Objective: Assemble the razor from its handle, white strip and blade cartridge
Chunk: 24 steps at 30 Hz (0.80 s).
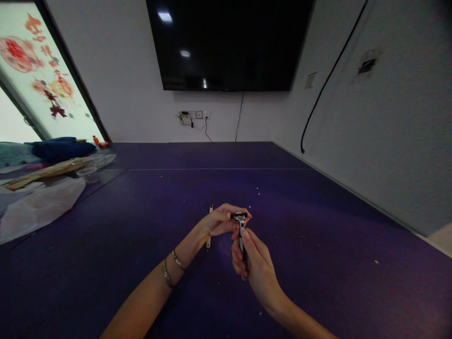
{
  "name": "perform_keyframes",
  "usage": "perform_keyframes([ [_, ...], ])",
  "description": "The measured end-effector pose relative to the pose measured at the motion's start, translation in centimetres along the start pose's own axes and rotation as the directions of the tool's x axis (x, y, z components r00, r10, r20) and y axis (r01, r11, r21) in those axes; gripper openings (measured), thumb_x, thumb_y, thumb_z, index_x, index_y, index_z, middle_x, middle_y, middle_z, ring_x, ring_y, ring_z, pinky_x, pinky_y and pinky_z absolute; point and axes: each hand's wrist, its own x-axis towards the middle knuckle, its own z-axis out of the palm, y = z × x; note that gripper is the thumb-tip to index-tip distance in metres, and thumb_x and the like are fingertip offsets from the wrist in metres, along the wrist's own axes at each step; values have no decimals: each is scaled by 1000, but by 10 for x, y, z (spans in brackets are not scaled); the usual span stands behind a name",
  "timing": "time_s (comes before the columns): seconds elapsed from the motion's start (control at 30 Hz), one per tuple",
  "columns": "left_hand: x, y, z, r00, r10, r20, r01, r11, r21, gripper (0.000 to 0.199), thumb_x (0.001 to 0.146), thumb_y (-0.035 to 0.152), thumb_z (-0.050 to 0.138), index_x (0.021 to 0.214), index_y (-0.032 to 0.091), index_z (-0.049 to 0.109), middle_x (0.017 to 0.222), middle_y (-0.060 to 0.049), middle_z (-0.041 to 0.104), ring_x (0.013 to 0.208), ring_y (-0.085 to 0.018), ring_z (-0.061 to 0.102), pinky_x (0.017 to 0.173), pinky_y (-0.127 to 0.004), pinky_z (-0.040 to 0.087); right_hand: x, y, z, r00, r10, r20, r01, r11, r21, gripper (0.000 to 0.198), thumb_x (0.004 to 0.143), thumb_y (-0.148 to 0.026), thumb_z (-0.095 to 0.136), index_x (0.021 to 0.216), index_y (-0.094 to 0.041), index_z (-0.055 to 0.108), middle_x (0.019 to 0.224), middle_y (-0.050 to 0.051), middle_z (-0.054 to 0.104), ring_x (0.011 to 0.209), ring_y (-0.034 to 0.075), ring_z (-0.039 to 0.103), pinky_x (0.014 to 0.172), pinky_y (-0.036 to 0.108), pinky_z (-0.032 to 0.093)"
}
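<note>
My right hand [257,263] is wrapped round the handle of a razor [242,235], a slim black and silver one with a T-shaped head pointing up. My left hand [226,219] comes in from the left and pinches the dark razor head, thumb on its left end and fingers behind it. Both hands hold the razor above a dark purple surface [176,263]. Beneath my left hand lies a thin pale stick-like thing [208,242] with a dark far end; its middle is hidden by the hand, and I cannot tell its kind.
At the left lie clear plastic bags [45,207] and folded blue cloth [63,148], with a small orange object [100,142] by the wall. A black television [229,42] hangs over wall sockets [197,115]. A black cable [325,84] dangles along the right wall. Small white specks dot the surface.
</note>
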Motion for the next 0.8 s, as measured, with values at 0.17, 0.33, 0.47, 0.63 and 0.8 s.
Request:
perform_keyframes([
  [0.17,-1,-1,-4,1000,-2,5,2,1000,25,52,54,48,75,83,6,66,71,-5,52,53,-10,51,42,-20,41,-2,-1,1,1000,8,-16,-8,1000,-15,33,82,-52,47,79,-19,49,54,-7,38,39,3,28,34,15,19],
  [0.33,-3,0,-5,999,-25,36,23,999,32,51,55,48,75,85,7,67,72,-5,53,56,-11,51,43,-21,41,-5,-2,3,1000,-2,-6,2,999,-38,33,83,-51,47,79,-18,50,55,-7,38,39,3,28,34,16,19],
  [0.47,-4,0,-4,997,-36,70,36,999,-5,49,57,47,74,86,8,67,69,-5,53,54,-11,51,41,-20,40,-5,-2,5,1000,0,-6,0,998,-56,33,83,-51,47,80,-18,49,55,-7,37,39,3,28,34,16,18],
  [0.63,-5,0,-5,996,-18,87,24,997,-75,51,62,41,72,98,6,66,72,-7,54,58,-12,52,42,-19,38,-3,-3,6,1000,0,-15,-1,997,-78,33,82,-51,47,81,-18,50,55,-7,38,40,3,29,34,15,20],
  [0.8,-4,1,-7,993,-11,115,24,993,-112,53,62,39,69,104,6,64,76,-8,55,60,-13,53,42,-20,37,-2,-2,5,1000,2,-13,-3,997,-75,33,83,-50,47,82,-18,51,56,-6,40,40,4,30,33,15,21],
])
